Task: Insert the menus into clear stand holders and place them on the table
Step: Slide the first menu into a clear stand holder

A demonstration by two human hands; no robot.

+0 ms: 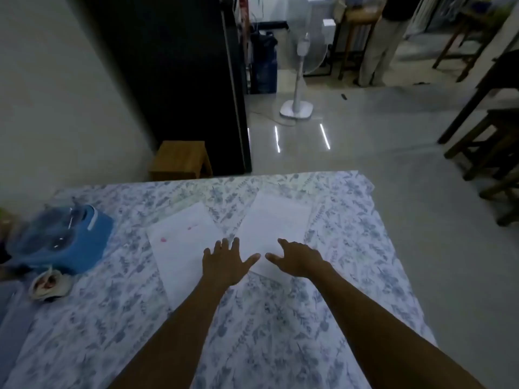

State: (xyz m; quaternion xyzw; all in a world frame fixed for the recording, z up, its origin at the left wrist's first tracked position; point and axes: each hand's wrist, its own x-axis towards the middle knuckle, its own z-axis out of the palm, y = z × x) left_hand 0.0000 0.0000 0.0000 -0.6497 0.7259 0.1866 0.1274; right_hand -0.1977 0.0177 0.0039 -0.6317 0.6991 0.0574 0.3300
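White paper sheets: two lie flat, side by side, on the cloth-covered surface [280,332].
Left hand [224,262] and right hand [297,259] hover spread, empty, over left sheet [179,248] and right sheet [275,223]; likely light, limp, crease-prone: lift by an edge.

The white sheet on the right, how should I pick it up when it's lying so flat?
Probably by its near edge, coming from your side. The right sheet lies flat on the tablecloth, and the right hand is open over that edge. Slide a fingertip under, then pinch.
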